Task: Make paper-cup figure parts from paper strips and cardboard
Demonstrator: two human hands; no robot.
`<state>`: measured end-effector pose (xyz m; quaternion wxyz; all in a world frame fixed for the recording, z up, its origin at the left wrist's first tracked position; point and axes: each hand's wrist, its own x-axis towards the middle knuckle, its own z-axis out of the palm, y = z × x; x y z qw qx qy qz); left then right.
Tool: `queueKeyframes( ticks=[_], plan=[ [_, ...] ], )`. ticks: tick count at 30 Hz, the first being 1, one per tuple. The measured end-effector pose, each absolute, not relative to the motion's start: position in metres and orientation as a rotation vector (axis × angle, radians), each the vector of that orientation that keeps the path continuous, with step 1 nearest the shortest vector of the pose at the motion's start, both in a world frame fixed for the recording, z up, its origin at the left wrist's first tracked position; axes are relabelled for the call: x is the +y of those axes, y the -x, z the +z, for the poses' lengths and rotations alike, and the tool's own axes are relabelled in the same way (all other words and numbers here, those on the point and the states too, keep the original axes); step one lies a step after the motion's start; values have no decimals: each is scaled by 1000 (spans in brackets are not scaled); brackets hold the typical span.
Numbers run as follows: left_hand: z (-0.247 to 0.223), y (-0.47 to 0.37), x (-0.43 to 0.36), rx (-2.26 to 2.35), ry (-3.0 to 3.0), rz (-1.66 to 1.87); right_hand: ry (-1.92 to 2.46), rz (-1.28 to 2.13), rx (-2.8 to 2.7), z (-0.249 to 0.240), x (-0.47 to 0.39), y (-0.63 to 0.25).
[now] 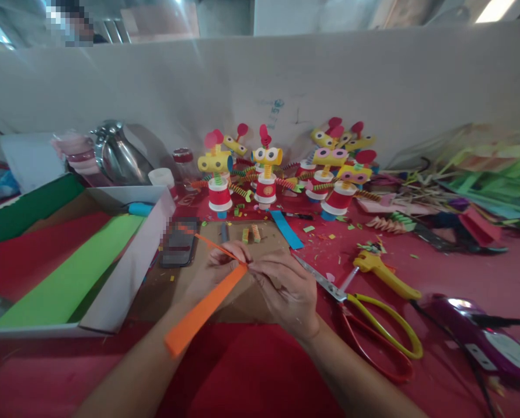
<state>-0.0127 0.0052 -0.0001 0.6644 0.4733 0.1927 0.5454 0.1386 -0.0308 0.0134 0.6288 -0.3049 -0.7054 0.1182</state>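
Note:
Two orange paper strips meet at my fingertips above a brown board [260, 310]. The wider orange strip [207, 310] slants down to the lower left over my left wrist; the other runs to the upper left, seen nearly edge-on. My left hand [220, 267] pinches the strips where they join. From the right, my right hand [288, 287] closes its thumb and index finger on the same joint. Two small folded paper springs [251, 234] lie just beyond my hands, and a blue strip [287, 229] rests at the board's far right corner.
A white box [124, 278] of coloured paper stands left, beside a phone [180, 244]. Several cup figures [266, 188] line the back. Scissors [384, 325], a yellow glue gun [388, 276] and a purple device [481, 337] lie right. A steel jug [122, 157] stands back left.

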Motion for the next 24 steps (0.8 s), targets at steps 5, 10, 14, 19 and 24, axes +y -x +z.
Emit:
queueKeyframes(
  ticks=[5,10,14,19,24],
  plan=[
    [8,10,0,532,-993,1211,694,178,-1679,11,-32,-144],
    [16,10,-3,573,-987,1182,650,169,-1689,9,-33,-144],
    [14,10,-1,601,-1015,1226,725,258,-1647,11,-32,-141],
    [9,2,4,741,-843,1299,951,675,-1416,9,-25,-133],
    [5,-3,5,869,-688,1296,1058,985,-1288,3,-20,-129]
  ],
)
